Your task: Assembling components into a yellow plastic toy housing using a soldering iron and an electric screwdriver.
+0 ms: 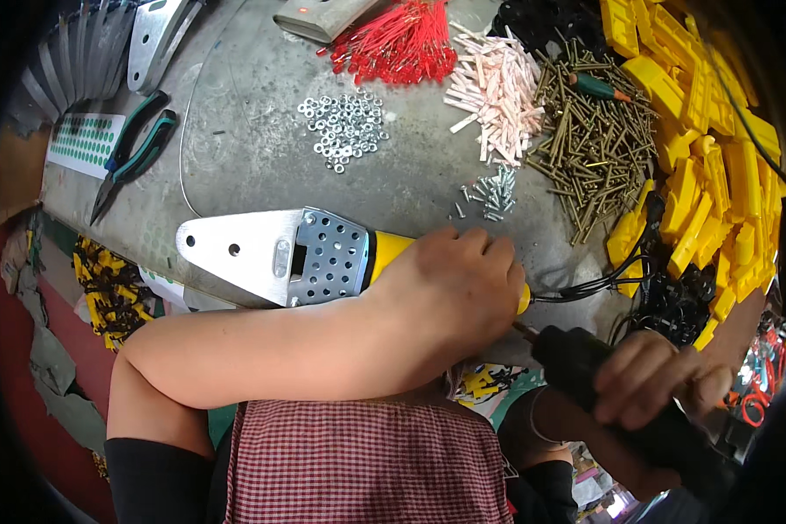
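Note:
My left hand (467, 284) is wrapped over the yellow handle (388, 251) of a tool lying on the grey table. Leftward from that handle extend a perforated metal guard (334, 253) and a tapered silver plate (236, 249) with holes. A black cable (576, 286) runs out of its right end. In my right hand (655, 375) is a dark power screwdriver (576, 354), blurred a little. Its bit points up and left at the handle's right end, close to my left hand. Whether the bit touches a screw is hidden by that hand.
Beyond the tool lie nuts (342, 127), small screws (498, 192), long brass-coloured screws (594, 131), pale sleeves (498, 87) and red indicator lamps (402, 44). Yellow handle shells (699, 175) pile up on the right. Pliers (135, 153) and a sticker sheet (87, 141) rest on the left.

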The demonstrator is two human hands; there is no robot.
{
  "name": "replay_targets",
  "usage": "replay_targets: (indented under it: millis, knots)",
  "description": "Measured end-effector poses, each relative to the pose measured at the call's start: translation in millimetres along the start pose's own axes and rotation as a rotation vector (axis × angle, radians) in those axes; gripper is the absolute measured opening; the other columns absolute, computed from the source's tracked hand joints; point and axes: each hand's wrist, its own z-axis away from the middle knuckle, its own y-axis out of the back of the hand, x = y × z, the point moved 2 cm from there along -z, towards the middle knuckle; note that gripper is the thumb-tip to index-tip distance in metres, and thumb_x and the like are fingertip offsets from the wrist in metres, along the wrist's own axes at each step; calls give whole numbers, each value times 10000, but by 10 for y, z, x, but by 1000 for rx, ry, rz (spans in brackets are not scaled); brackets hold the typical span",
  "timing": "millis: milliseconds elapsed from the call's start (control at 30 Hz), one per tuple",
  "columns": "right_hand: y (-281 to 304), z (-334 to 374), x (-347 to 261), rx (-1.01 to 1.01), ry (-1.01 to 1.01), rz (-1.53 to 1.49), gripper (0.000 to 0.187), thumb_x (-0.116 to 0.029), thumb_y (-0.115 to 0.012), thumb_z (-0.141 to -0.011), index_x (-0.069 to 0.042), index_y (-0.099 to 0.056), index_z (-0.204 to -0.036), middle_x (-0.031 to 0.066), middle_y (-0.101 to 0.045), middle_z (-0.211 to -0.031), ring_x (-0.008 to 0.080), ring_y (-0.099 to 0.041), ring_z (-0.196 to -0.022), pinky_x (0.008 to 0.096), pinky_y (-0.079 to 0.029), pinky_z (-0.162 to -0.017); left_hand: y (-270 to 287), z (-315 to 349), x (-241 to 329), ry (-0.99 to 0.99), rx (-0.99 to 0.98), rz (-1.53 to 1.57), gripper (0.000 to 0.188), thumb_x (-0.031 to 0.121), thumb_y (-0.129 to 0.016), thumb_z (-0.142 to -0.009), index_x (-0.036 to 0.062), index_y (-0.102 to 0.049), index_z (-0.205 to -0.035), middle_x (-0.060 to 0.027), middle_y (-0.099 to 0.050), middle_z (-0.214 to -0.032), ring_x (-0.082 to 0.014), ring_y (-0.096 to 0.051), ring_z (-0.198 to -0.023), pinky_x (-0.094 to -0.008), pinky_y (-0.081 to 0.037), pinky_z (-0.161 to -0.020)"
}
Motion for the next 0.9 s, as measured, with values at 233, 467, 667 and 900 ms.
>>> replay_targets:
  millis: [233, 467, 667, 900]
  knots:
    - [52, -6, -21, -159, -106, 64, 227, -110, -564, -947, -40, -380, -1060, 246, -638, -917, 372, -676, -736, 457, -588, -638, 40, -30, -23, 24, -123, 135, 322, 89, -701, -606, 17, -593, -901, -89, -581, -927, -239, -595, -900, -304, -478, -734]
    - [-14, -80, 148, -206, -5, 124, 602, -440, -822, -733, -61, -420, -970, 62, -571, -702, 174, -577, -499, 247, -491, -473, 50, -11, -31, -25, -112, 131, 345, 91, -707, -607, 4, -594, -921, -99, -579, -928, -241, -592, -902, -303, -468, -750]
    - [-171, -12, 128, -19, -45, 233, 705, -502, -729, -773, -15, -438, -1190, 72, -552, -722, 163, -524, -504, 284, -472, -524, 2, 102, 29, -38, 17, 39, 298, 175, -621, -744, 12, -611, -993, -109, -600, -989, -251, -596, -984, -341, -482, -825]
    - [-398, -478, 54, -175, 105, 127, 589, -444, -733, -791, -50, -451, -1126, 41, -533, -726, 147, -541, -530, 268, -435, -551, 135, 1014, 29, -93, 94, -150, 512, 379, -593, -824, 145, -565, -1278, -26, -500, -1403, -199, -413, -1362, -540, -385, -1028]
